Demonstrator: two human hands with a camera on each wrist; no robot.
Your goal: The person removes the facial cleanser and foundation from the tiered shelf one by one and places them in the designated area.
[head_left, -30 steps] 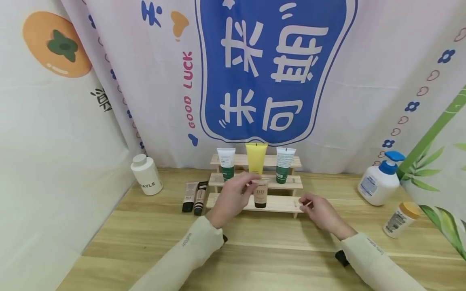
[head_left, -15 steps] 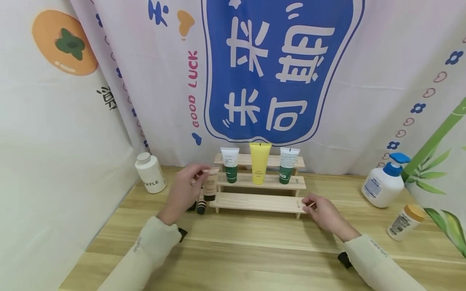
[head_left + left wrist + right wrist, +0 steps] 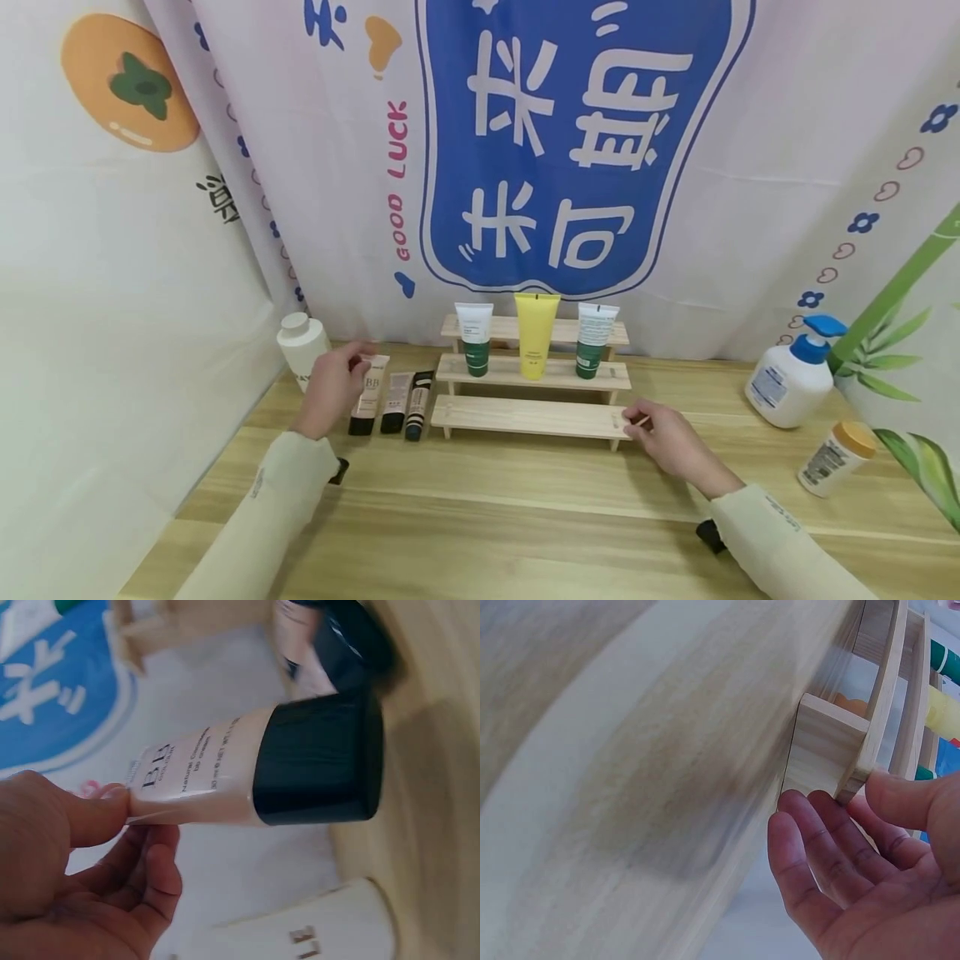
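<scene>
In the head view my left hand (image 3: pixel 332 390) is at the left of the table, pinching a beige BB cream tube (image 3: pixel 368 398) by its flat crimped end. The left wrist view shows the thumb and fingers on that end, with the tube's black cap (image 3: pixel 319 761) close over the tabletop. Two more cosmetic tubes, a beige one (image 3: pixel 396 403) and a striped one (image 3: pixel 418 406), lie just to its right. My right hand (image 3: pixel 670 442) grips the right end of the lowest step of a wooden tiered rack (image 3: pixel 525 416). In the right wrist view, thumb and fingers meet at that corner (image 3: pixel 855 780).
On the rack's middle step stand a yellow tube (image 3: pixel 536 337) and two white-and-green tubes, left (image 3: pixel 474 337) and right (image 3: pixel 595 340). A white bottle (image 3: pixel 298 337) is partly behind my left hand. A pump bottle (image 3: pixel 790 379) and an orange-capped bottle (image 3: pixel 835 460) stand right.
My left hand has carried the BB cream tube from the rack's lowest step leftward, past the two other tubes. The right hand keeps its grip on the rack.
</scene>
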